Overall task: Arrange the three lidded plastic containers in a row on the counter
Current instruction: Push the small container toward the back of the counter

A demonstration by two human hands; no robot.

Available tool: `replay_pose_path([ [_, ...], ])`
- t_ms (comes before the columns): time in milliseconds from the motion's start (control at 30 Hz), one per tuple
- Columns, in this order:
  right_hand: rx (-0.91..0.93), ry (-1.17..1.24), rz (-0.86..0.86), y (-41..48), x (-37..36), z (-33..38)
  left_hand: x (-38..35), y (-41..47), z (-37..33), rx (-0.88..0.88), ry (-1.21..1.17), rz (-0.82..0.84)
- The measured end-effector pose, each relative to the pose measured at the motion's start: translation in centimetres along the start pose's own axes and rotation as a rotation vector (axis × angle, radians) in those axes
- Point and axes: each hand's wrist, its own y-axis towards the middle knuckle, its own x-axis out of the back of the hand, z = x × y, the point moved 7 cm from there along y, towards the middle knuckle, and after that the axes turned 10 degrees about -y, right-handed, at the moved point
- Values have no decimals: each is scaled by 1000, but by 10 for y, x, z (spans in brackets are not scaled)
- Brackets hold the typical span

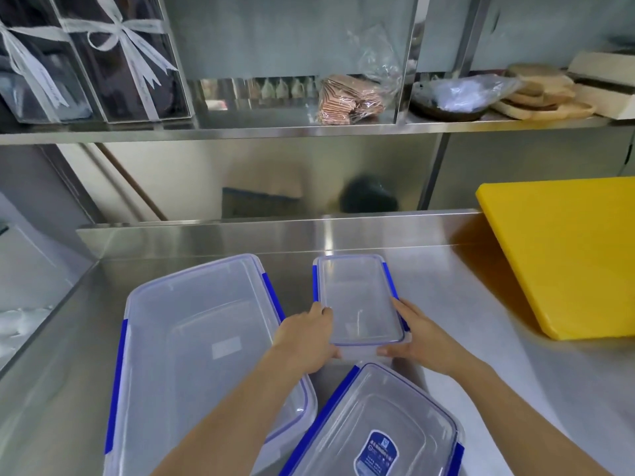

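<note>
Holding the small container (359, 298) on the counter (481, 304) between my left hand (305, 338) and right hand (417, 338), I may knock the near medium container (374, 424) or the large container (202, 345) at left when sliding it.

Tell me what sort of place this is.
Probably a commercial kitchen or food-prep room: a stainless steel counter, a steel shelf holding bagged goods, and a thick yellow cutting board.

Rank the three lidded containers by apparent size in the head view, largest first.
1. large container, on the left.
2. labelled container, nearest the camera and partly cut off, so its rank is less sure.
3. small container, held by the left hand and right hand.
</note>
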Motion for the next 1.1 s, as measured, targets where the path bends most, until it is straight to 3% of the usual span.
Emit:
replay_pose_path([
  [300, -69, 13, -100, 38, 7, -7, 1, 40, 12, 2, 123, 22],
  [533, -114, -52, -77, 64, 10, -20, -5, 62, 21, 29, 42, 55],
  [700, -266, -235, -205, 53, 15, -14, 6, 56, 13, 5, 43, -26],
  [867, -284, -155, -276, 29, 15, -9, 12, 25, -1, 5, -142, -66],
  [967, -338, -142, -304, 5, 23, -13, 8, 1, -7, 44, -199, 21],
  [1100, -536, -298, -96, -43, 29, -21, 3, -25, -20, 43, -71, 198],
])
